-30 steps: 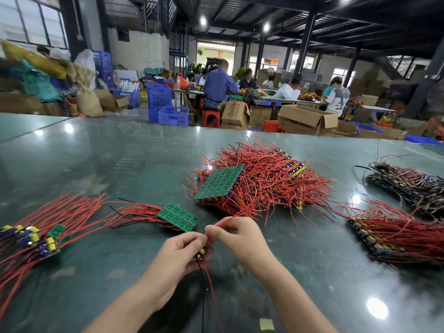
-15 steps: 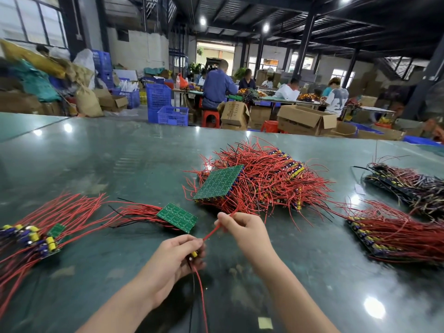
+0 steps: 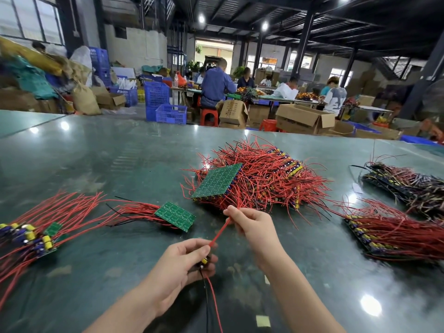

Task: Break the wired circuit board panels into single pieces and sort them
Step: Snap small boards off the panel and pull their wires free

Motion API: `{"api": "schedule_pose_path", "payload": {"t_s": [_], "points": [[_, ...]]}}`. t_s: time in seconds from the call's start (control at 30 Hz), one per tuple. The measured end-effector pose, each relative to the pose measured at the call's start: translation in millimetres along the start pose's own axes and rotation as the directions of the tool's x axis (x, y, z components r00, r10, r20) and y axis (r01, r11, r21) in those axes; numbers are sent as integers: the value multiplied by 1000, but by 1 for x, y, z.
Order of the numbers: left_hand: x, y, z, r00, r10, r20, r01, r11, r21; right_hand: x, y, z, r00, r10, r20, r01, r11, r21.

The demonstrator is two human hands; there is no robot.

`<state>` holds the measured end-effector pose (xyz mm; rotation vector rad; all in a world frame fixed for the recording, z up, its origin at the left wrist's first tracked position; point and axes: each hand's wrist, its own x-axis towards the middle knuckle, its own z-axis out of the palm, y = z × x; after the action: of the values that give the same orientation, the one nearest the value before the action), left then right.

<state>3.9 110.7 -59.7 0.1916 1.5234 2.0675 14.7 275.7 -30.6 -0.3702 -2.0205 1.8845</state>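
While my left hand [image 3: 185,260] grips one single board [image 3: 204,260] and my right hand [image 3: 252,224] pinches its red wire [image 3: 219,233], the big panel pile [image 3: 252,183] remains unbroken.

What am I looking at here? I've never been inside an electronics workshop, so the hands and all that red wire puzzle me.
There is no machine here: a person works with bare hands, and the single picture comes from a camera worn on the head, looking forward and down. The left hand grips a small wired piece snapped off a panel. The right hand pinches that piece's red wire, stretched between the hands. On the green table lie a big heap of wired panels, a smaller green panel, separated pieces at the left, and more stacks at the right. Other people work at benches behind.
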Motion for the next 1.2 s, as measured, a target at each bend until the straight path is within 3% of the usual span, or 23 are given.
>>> {"api": "schedule_pose_path", "payload": {"t_s": [0.17,0.27,0.37,0.47,0.67,0.73,0.83,0.97,1.07,1.2], "points": [[-5,0,5,996,-30,82,20,993,119,0,2,2,992,111,57,-121,968,220],[-7,-1,8,997,-24,74,9,981,192,0,1,1,999,-16,-48,16,1000,-14],[-10,0,9,996,-32,80,16,981,193,3,-1,-5,989,-47,-137,46,999,-14],[-9,-1,10,994,-33,107,7,971,239,2,-2,-7,991,-58,-123,59,998,6],[-7,-3,9,992,-36,122,-5,947,321,4,-5,-10,961,-256,-101,223,941,-256],[-7,-3,9,986,-47,157,-7,944,330,3,-7,-15,978,-189,-89,172,970,-173],[-9,-3,10,969,-73,235,-13,939,344,2,-9,-15,999,21,-41,-14,988,152],[-11,-3,9,949,-70,308,-44,936,348,2,-12,-8,947,292,136,-318,771,552],[-10,-2,7,947,-63,315,-60,928,367,2,-12,-6,898,387,210,-422,621,660],[-11,-2,8,950,-15,312,-104,927,361,4,-11,-8,893,370,257,-436,565,700]]}}
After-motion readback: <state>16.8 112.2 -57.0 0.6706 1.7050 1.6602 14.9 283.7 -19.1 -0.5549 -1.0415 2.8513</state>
